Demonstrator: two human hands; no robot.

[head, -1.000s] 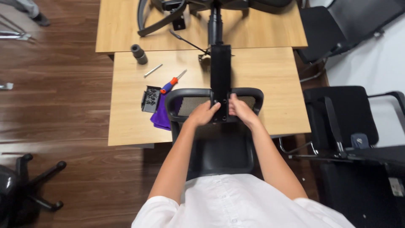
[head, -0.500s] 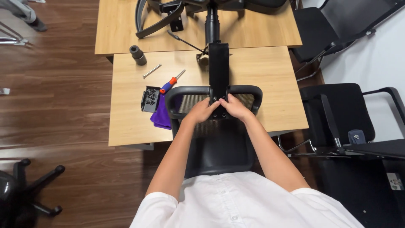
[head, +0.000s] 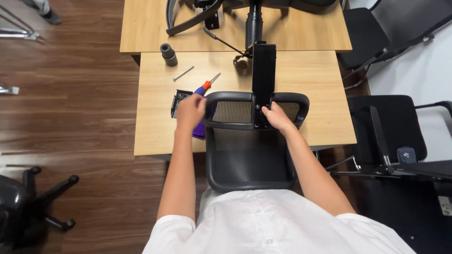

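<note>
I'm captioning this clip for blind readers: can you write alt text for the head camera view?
A person's right hand grips the top of a black mesh chair backrest leaning on a wooden table, while the left hand reaches over a screwdriver and small black box.

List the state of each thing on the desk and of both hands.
Mesh chair back: upright against desk edge.
Black bracket: standing on chair back.
Right hand: touching bracket base.
Left hand: over screwdriver handle.
Screwdriver: lying flat.
Bolt: lying loose.
Grey cylinder: upright.
</note>
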